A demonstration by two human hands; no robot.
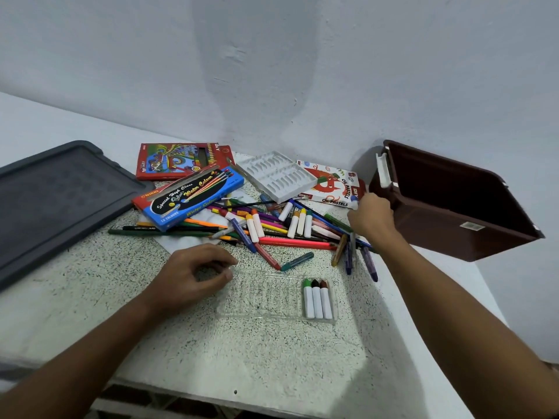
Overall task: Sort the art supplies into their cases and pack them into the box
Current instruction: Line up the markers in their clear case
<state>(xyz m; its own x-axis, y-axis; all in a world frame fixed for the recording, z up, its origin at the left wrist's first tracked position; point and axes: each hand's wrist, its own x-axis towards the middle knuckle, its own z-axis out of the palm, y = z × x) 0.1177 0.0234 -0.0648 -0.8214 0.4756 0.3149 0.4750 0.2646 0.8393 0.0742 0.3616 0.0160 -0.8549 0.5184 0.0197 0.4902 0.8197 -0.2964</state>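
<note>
You are partway through filling the clear tray (272, 294), which lies on the speckled table (211, 352) and so far has three white-wrapped pastels (317, 298) at its right end. Your left hand (193, 276) curls at the tray's left edge, fingertips steadying it, while your right hand (370, 217) closes round a blue-tipped pastel (354, 202) at the pile's (272, 228) far right (the grip itself is mostly hidden behind the knuckles). Next, I judge, carry it to the slot beside the three. The watercolour box (189, 198), white insert (276, 175) and oil pastels box (332, 184) crowd the pile; the brown box (447, 201) and grey lid (54, 198) wait apart.
</note>
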